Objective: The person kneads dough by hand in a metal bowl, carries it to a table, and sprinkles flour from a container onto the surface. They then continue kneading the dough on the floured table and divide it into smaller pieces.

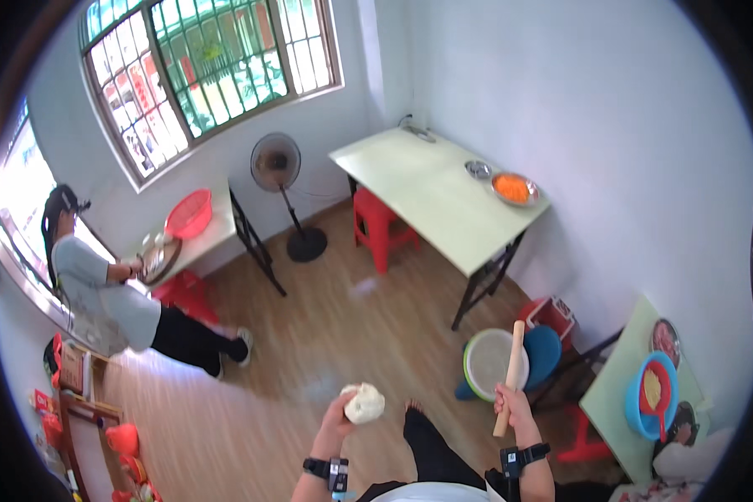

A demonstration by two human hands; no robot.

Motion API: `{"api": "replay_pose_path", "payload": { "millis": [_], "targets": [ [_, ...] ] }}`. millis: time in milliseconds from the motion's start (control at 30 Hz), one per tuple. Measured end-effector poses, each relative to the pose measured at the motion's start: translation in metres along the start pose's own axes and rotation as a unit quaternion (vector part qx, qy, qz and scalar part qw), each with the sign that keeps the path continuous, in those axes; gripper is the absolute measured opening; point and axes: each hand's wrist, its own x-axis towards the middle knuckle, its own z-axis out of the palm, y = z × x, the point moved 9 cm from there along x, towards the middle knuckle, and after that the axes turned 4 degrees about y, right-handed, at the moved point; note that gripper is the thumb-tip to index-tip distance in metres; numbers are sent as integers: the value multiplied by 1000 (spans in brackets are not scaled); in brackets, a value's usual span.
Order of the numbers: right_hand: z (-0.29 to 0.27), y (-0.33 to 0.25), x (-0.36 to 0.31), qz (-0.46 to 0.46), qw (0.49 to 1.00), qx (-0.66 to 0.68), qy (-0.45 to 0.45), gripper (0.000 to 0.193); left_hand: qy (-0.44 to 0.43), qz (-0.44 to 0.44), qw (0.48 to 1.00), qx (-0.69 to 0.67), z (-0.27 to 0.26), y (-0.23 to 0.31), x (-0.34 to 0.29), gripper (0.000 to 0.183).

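A pale lump of dough (365, 403) rests in my left hand (337, 417), whose fingers curl round its left side. My right hand (514, 403) grips a wooden rolling pin (513, 368) near its lower end, the pin standing almost upright. Both hands are held up over the floor, well apart. Just behind the rolling pin is a round white lid or board with a green rim (480, 368), partly covered by the pin and my right hand.
Ahead stands a long pale table (418, 192) with a bowl of orange shreds (514, 190). A side table (615, 397) at right holds a blue basin (642, 402). A co-worker (113, 284) works at a table on the left. A fan (286, 192) and red stool (378, 230) stand on the floor.
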Motion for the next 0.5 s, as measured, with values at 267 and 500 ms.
{"api": "replay_pose_path", "payload": {
  "millis": [267,500],
  "targets": [
    [134,-109,147,26,999,-21,-32,26,66,-51,996,-33,1,139,136,26],
    [198,-163,278,-70,987,-120,83,27,103,-61,993,-13,32,265,297,30]
  ]
}}
